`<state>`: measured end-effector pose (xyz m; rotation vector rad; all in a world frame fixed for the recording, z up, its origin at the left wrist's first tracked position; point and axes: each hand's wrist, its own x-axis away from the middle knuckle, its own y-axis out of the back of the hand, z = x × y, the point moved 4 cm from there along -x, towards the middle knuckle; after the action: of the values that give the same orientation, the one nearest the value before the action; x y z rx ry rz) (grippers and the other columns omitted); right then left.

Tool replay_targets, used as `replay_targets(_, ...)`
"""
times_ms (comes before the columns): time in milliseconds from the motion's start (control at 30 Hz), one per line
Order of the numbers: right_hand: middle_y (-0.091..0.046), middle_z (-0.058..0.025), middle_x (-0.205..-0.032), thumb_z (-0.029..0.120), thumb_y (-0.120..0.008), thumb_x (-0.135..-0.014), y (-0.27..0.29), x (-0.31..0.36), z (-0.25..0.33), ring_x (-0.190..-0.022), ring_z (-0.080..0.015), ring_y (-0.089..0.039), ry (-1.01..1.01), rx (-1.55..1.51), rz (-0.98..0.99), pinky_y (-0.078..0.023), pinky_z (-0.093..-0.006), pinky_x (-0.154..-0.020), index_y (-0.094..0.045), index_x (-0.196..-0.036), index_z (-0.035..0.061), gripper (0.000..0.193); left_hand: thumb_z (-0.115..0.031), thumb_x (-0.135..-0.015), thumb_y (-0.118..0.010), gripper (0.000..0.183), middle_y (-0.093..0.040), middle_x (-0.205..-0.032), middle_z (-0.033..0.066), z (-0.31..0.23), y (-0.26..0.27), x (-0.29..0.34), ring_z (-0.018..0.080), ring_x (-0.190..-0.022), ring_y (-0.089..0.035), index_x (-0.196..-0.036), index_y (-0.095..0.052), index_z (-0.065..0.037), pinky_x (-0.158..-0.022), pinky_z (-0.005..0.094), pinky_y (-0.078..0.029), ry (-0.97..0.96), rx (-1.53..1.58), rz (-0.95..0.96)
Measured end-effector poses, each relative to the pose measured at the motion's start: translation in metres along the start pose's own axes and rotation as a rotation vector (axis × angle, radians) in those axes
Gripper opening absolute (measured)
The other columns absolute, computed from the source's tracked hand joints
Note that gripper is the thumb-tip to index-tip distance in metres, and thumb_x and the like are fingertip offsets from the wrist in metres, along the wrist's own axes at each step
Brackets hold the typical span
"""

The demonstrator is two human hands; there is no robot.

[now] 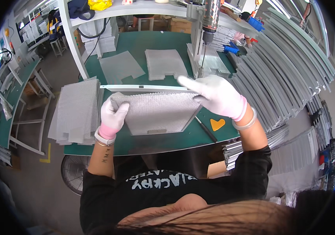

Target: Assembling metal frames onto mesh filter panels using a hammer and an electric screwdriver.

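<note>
A silvery mesh filter panel [157, 111] is held tilted above the green worktable [104, 149]. My left hand [113, 114], in a white glove with a pink cuff, pinches the mesh at its left edge, thumb on the near face. Along the panel's far edge runs a pale metal frame strip [151, 87] with a small dark slot. At the far right corner my right hand [219, 96], gloved alike, grips the panel, its index finger stretched over the strip's end. Its lower fingers are partly hidden behind the panel.
A stack of mesh sheets [77, 111] lies left, with notched sheets [122, 67] further back. An upright power driver [210, 23] hangs beyond my right hand. A dark-handled tool [206, 130] and a yellow heart-shaped piece [217, 124] lie right. Grey frame strips [277, 66] crowd the far right.
</note>
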<state>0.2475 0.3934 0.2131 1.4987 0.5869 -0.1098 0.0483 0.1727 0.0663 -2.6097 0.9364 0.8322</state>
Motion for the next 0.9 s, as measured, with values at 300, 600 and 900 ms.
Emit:
replay_targets(300, -0.064, -0.0134, -0.086, -0.002, -0.070, -0.075, -0.015, -0.035, 0.023, -0.080, -0.0331, -0.065, 0.159, -0.337, 0.110, -0.053, -0.0380, -0.071, -0.063, -0.123, 0.0071, 0.049, 0.000, -0.082, -0.070, 0.026, -0.063, -0.097, 0.0054, -0.037, -0.013, -0.008, 0.0105, -0.083, -0.060, -0.108, -0.064, 0.000, -0.072, 0.0244, -0.048, -0.003, -0.050, 0.125)
replay_targets(600, -0.060, -0.0137, -0.083, -0.003, -0.072, -0.075, -0.025, -0.040, 0.027, -0.077, -0.0334, -0.062, 0.212, -0.337, 0.031, -0.051, -0.0410, -0.068, -0.063, -0.130, 0.0075, 0.057, 0.002, -0.067, -0.087, 0.076, -0.055, -0.117, 0.0072, -0.023, -0.022, -0.004, 0.0100, -0.089, -0.054, -0.129, -0.044, -0.005, -0.079, 0.0249, -0.048, -0.331, 0.011, -0.460)
replay_targets(900, -0.061, -0.0136, -0.087, -0.004, -0.067, -0.077, -0.028, -0.045, 0.023, -0.078, -0.0332, -0.062, 0.156, -0.324, 0.022, -0.051, -0.0400, -0.071, -0.063, -0.130, 0.0102, 0.056, -0.005, -0.065, -0.093, 0.063, -0.059, -0.106, 0.0054, -0.002, -0.033, -0.002, 0.0118, -0.091, -0.056, -0.118, -0.058, 0.001, -0.084, 0.0272, -0.048, -0.352, -0.058, -0.628)
